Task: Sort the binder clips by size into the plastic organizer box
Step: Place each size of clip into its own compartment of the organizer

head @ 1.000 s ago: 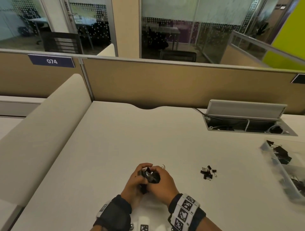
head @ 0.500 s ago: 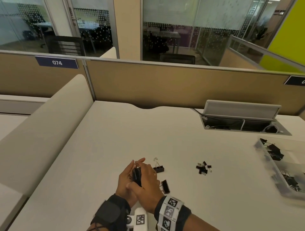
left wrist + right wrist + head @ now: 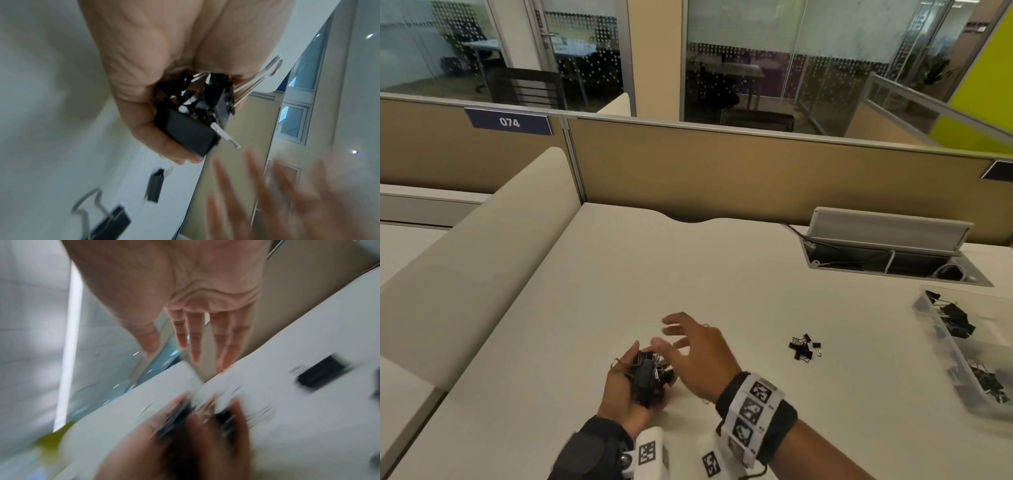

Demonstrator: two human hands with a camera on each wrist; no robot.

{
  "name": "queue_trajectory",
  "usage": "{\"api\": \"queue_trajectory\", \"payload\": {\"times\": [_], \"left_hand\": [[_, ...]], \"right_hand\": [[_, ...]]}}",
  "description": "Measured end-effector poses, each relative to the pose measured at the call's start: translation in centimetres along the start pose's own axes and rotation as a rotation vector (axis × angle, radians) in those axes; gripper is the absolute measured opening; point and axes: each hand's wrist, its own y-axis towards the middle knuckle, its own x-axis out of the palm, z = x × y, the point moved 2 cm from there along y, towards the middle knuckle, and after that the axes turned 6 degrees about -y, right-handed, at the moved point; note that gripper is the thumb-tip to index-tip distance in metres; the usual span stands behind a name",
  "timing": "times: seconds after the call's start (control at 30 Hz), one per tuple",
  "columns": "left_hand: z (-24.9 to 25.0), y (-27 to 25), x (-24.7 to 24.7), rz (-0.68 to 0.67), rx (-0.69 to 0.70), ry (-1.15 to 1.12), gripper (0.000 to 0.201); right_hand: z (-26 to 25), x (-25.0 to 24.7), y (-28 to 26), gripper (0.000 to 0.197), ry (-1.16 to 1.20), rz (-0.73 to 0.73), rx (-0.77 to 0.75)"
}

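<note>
My left hand (image 3: pixel 635 373) grips a bunch of large black binder clips (image 3: pixel 649 377) just above the desk; in the left wrist view the left hand (image 3: pixel 148 129) curls round those clips (image 3: pixel 191 131). My right hand (image 3: pixel 681 335) hovers right beside it, fingers spread and holding nothing, as the right wrist view shows of the right hand (image 3: pixel 197 337). Two loose large clips (image 3: pixel 155 186) lie on the desk under it, one seen as a loose clip (image 3: pixel 320 374). A pile of small clips (image 3: pixel 804 347) lies to the right. The clear organizer box (image 3: pixel 945 346) with clips inside stands at the far right.
An open cable hatch (image 3: pixel 887 253) with wires sits in the desk at the back right. A tan partition (image 3: pixel 722 171) runs along the back edge and a cream divider (image 3: pixel 482 257) along the left. Bare desk lies between my hands and the box.
My right hand has come off the bunch in my left hand and spread open, shifting forward and right over the loose clips. My left hand keeps its hold.
</note>
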Motion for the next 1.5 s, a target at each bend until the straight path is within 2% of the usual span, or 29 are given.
{"api": "queue_trajectory", "payload": {"times": [0.03, 0.07, 0.1, 0.17, 0.23, 0.27, 0.33, 0.4, 0.5, 0.57, 0.67, 0.8, 0.93, 1.07, 1.2, 1.27, 1.3, 1.43, 1.5], "left_hand": [[0.3, -0.1, -0.2, 0.009, -0.005, 0.001, 0.036], [0.6, 0.0, -0.8, -0.001, -0.007, 0.007, 0.035], [1.1, 0.0, -1.4, 0.002, -0.004, 0.003, 0.035], [1.6, -0.1, -2.0, 0.030, 0.000, 0.006, 0.035], [1.8, -0.3, -2.0, 0.032, -0.012, 0.008, 0.035], [1.8, -0.5, -1.9, 0.025, -0.015, 0.021, 0.035], [1.8, -0.5, -1.9, 0.037, -0.023, 0.049, 0.034], [1.7, -0.7, -1.9, 0.043, -0.022, 0.060, 0.034], [1.7, -0.8, -1.7, 0.035, -0.012, 0.096, 0.034], [1.6, -0.8, -1.3, 0.013, -0.018, 0.113, 0.033], [1.4, -0.4, -1.1, -0.013, -0.039, 0.135, 0.031], [0.8, 0.1, -0.9, -0.014, -0.046, 0.140, 0.030], [0.4, 0.0, -0.2, -0.025, -0.059, 0.157, 0.028], [0.3, -0.3, 0.2, -0.042, -0.057, 0.165, 0.029], [0.2, -0.5, 0.4, -0.044, -0.048, 0.166, 0.030], [0.0, -0.6, 0.8, -0.052, -0.040, 0.174, 0.030], [-0.1, -0.7, 1.1, -0.058, -0.038, 0.185, 0.030], [-1.6, -0.7, 3.3, -0.088, -0.007, 0.286, 0.029], [-2.8, -0.5, 5.2, -0.121, 0.067, 0.343, 0.026]], "right_hand": [[1.5, -1.2, 1.1, 0.032, -0.021, 0.077, 0.064], [3.1, -2.2, 2.2, 0.028, -0.084, 0.111, 0.143], [4.6, -2.7, 3.1, 0.032, -0.205, 0.088, 0.221], [7.0, -2.3, 4.4, 0.058, -0.479, -0.046, 0.363], [8.0, -1.3, 4.9, 0.078, -0.575, -0.118, 0.444], [8.2, -0.9, 5.2, 0.080, -0.555, -0.119, 0.459], [8.0, -0.5, 5.6, 0.065, -0.547, -0.127, 0.433], [7.6, -0.9, 6.0, 0.036, -0.575, -0.176, 0.390], [7.3, -2.0, 5.3, 0.036, -0.470, -0.250, 0.391], [7.4, -2.9, 4.2, 0.029, -0.422, -0.285, 0.369], [7.7, -3.4, 1.9, 0.041, -0.412, -0.287, 0.312], [8.7, -2.9, -0.7, 0.034, -0.443, -0.299, 0.279], [9.6, -2.3, -1.9, 0.064, -0.472, -0.419, 0.253], [10.1, -1.6, -2.2, 0.053, -0.515, -0.377, 0.247], [10.7, -1.6, -2.7, 0.055, -0.490, -0.366, 0.296], [10.9, -2.3, -3.4, 0.045, -0.350, -0.305, 0.311], [10.9, -2.8, -3.9, 0.038, -0.186, -0.256, 0.321], [10.0, -5.0, -5.9, 0.023, 0.989, -0.061, 0.468], [9.8, -6.2, -6.6, 0.020, 1.286, -0.014, 0.487]]}}
